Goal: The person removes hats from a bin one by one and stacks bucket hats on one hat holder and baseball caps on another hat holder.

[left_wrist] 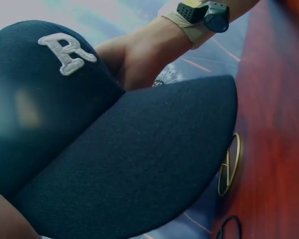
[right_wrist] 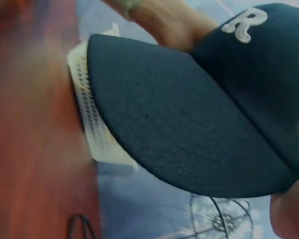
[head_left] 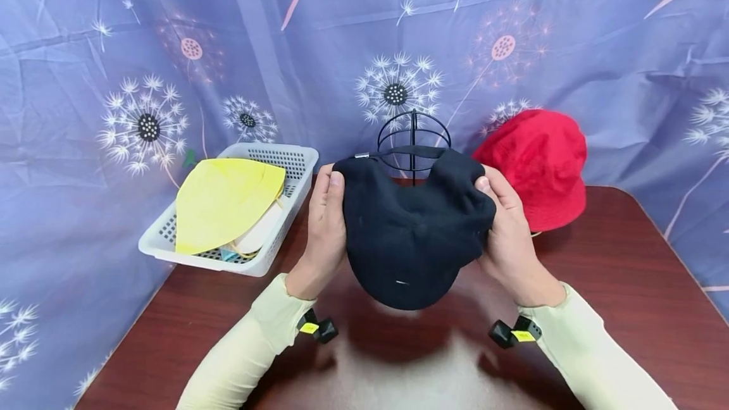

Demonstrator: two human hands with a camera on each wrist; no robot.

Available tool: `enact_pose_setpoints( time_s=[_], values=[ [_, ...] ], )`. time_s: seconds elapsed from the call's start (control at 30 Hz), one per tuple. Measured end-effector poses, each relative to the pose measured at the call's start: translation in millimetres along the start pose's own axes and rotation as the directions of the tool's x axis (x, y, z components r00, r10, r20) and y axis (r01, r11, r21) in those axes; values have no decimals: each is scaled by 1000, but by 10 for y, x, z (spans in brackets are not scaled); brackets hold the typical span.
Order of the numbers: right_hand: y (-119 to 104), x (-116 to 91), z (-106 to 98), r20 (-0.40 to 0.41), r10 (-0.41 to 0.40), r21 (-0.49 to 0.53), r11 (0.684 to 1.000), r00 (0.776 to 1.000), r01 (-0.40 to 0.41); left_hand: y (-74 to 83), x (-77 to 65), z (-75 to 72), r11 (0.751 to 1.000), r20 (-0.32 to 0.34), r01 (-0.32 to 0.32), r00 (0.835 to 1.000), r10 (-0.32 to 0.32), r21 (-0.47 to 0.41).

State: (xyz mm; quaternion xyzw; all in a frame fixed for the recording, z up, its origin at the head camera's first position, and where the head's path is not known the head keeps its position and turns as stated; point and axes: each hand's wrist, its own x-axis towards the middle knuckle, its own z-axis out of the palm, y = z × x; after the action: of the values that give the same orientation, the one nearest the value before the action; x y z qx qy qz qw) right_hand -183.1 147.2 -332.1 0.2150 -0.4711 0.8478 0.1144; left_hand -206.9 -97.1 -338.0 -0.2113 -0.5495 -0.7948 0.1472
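Note:
A black baseball cap [head_left: 418, 233] is held up above the table between both hands. My left hand [head_left: 326, 223] grips its left edge with the thumb on the near side. On the opposite edge, my right hand [head_left: 509, 242] pinches the fabric, thumb also in front. The cap's back strap and opening are at the top in the head view, and the brim hangs low toward me. A pale raised letter R [left_wrist: 67, 54] shows on the crown in the left wrist view. Right behind the cap stands a black wire hat stand [head_left: 414, 120], its lower part hidden.
A white perforated basket [head_left: 149, 244] at the left holds a yellow hat [head_left: 224, 201] and a whitish item. At the right, a red hat [head_left: 541, 163] sits raised; a gold ring base [left_wrist: 223, 179] shows in the left wrist view. A patterned blue cloth [head_left: 319, 49] hangs behind the brown table [head_left: 626, 271].

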Motion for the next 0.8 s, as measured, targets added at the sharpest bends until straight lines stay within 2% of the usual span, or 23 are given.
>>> enact_pose_setpoints(
  time_s=[0.17,0.33,0.47,0.63,0.8],
  values=[
    [-22,228,19,-49,-58,-37,998,997,56,-41,183,108,998,-29,-43,999,42,-50],
    [-60,520,84,-68,-53,-21,998,996,52,-8,483,166,991,-70,-134,989,133,-7],
    [-98,772,120,-84,-30,25,999,996,32,18,738,199,986,-75,-166,983,167,19],
    [-114,1065,121,-110,-18,58,998,994,25,-4,1015,224,986,-73,-133,987,140,98],
    [-53,1328,85,-167,2,-13,1000,986,-4,-100,1255,208,989,-105,-44,993,59,140]
  ],
)
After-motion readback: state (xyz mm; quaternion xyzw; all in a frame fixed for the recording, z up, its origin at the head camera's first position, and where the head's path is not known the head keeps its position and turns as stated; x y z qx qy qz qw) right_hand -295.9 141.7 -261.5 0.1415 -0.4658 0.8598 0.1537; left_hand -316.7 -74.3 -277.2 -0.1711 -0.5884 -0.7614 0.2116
